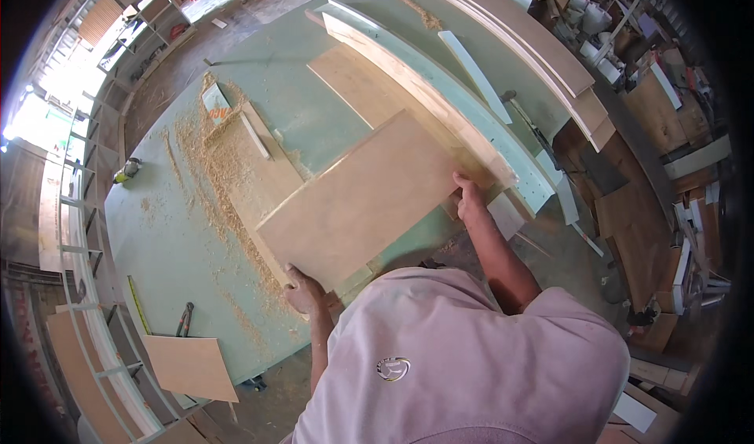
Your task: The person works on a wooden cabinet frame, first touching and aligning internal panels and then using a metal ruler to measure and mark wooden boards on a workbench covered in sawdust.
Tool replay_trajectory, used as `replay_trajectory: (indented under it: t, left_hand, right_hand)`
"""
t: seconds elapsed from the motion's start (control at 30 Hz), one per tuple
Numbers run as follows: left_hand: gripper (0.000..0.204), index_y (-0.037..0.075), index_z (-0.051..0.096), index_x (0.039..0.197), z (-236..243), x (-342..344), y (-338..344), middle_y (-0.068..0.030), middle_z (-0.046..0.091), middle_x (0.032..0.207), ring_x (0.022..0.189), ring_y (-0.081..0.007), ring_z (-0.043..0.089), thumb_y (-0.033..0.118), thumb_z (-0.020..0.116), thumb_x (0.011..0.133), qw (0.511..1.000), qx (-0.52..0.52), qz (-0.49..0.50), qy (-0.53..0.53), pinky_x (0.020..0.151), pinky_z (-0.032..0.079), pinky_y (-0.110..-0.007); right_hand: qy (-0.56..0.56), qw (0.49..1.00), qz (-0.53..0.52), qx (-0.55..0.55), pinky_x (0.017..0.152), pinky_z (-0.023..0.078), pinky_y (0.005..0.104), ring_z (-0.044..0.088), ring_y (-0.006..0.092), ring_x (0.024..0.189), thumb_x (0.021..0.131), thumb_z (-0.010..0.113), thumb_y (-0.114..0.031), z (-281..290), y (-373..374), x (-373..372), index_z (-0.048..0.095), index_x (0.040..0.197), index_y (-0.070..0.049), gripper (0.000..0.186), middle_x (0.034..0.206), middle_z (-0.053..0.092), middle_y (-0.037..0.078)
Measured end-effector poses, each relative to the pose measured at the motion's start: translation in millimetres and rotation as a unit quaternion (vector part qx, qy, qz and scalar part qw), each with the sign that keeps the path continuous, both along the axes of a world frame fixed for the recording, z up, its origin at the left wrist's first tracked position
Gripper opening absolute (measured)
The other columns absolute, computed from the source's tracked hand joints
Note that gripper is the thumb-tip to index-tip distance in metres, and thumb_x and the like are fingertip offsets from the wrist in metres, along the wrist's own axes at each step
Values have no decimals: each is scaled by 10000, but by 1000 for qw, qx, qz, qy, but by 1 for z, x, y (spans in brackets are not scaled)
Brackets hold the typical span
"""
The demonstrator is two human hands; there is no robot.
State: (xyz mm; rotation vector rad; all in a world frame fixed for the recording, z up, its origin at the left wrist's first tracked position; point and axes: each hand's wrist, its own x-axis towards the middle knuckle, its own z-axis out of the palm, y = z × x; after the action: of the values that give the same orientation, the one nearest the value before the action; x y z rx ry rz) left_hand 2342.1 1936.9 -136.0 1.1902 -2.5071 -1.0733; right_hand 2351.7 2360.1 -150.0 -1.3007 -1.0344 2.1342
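A rectangular light-brown wood panel [369, 193] is gripped at its two ends, tilted across the work table. My left hand [305, 291] holds its near left corner, thumb on the upper face. At the right end, my right hand [470, 197] grips the edge, its fingers partly hidden by the board. Beneath the panel's left side lies another board [267, 177] strewn with sawdust [208, 138]. Beyond the panel, a further flat board [345, 75] rests beside a long pale wooden piece [424, 95] with a light-green strip along it.
Green-topped work table [259, 67] carries a thin white strip [475, 75], a hammer [534, 122], a yellow-green tape measure [126, 171] and pliers [185, 318]. Long stacked boards [542, 51] line its right side. A small panel [191, 363] overhangs the near left edge. Offcuts [683, 122] crowd the right.
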Motion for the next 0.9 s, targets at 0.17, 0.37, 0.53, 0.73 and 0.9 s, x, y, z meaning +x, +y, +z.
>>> replay_trajectory:
  t: [0.17, 0.37, 0.53, 0.73, 0.9]
  left_hand:
    - [856, -150, 618, 928, 0, -13, 56, -326, 666, 911, 894, -474, 640, 702, 533, 892, 999, -6, -37, -11, 817, 481, -528]
    - [829, -108, 642, 933, -16, -20, 52, -297, 682, 919, 884, -457, 656, 709, 512, 895, 994, -66, -73, -54, 801, 493, -531]
    - [755, -37, 696, 943, -11, -31, 48, -270, 701, 936, 895, -422, 684, 674, 441, 941, 965, -163, -181, -99, 798, 516, -525]
    - [736, 8, 737, 901, -2, -46, 42, -254, 710, 941, 918, -419, 688, 616, 334, 992, 919, -248, -269, -145, 813, 526, -516]
    - [737, 18, 748, 922, -2, -58, 40, -248, 713, 955, 940, -415, 687, 614, 322, 998, 889, -263, -338, -163, 847, 518, -515]
  right_hand:
    - [-4, 1000, 22, -3, 832, 583, 405, 654, 252, 1006, 863, 692, -103, -37, 51, 8, 622, 1135, -4, 297, 1116, 650, 122]
    - [-71, 981, 164, 80, 743, 603, 416, 717, 311, 834, 886, 678, -149, -13, 55, 7, 621, 1089, 51, 291, 987, 695, 181]
    - [-94, 936, 319, 114, 584, 601, 366, 720, 295, 688, 926, 656, -263, 4, 62, 23, 614, 1038, 66, 350, 869, 703, 194]
    - [-120, 927, 344, 88, 517, 582, 336, 711, 254, 637, 946, 634, -320, -4, 55, 19, 617, 984, 41, 363, 806, 696, 168]
    - [-114, 930, 334, 97, 502, 576, 335, 707, 248, 614, 970, 596, -300, -4, 53, 16, 612, 988, 49, 349, 790, 693, 166]
